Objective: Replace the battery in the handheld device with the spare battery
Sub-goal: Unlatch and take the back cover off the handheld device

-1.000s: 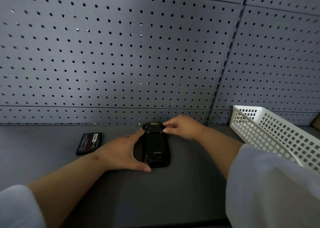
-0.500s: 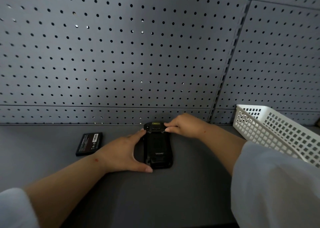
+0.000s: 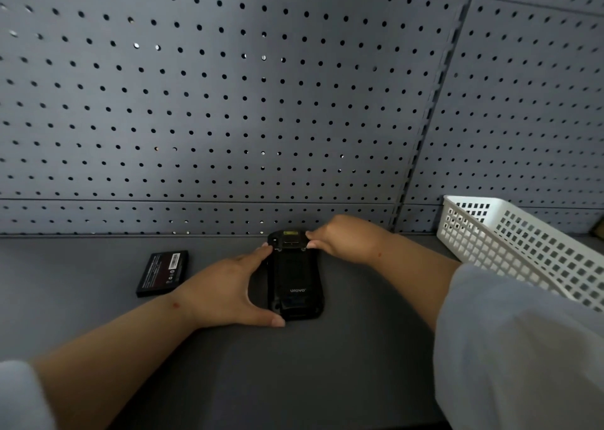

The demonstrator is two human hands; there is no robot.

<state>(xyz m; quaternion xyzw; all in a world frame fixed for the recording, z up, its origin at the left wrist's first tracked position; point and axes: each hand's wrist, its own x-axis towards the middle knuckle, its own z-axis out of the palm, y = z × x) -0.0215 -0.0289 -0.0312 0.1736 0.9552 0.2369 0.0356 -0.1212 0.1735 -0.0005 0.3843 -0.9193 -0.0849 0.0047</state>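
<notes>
A black handheld device (image 3: 294,276) lies face down on the grey shelf (image 3: 343,364), its back with the "urovo" mark facing up. My left hand (image 3: 225,290) clamps its left side, index fingertip near the top corner and thumb under the bottom edge. My right hand (image 3: 343,238) pinches the device's top right corner with the fingertips. A flat black spare battery (image 3: 163,272) with a barcode label lies on the shelf to the left, apart from my left hand.
A white plastic lattice basket (image 3: 523,250) stands at the right, close to my right forearm. A grey pegboard wall (image 3: 228,102) rises directly behind the device. White sleeves cover both upper arms.
Hands and device keep the same hold. The view shifts slightly, and the device sits a little more to the right under the same grip.
</notes>
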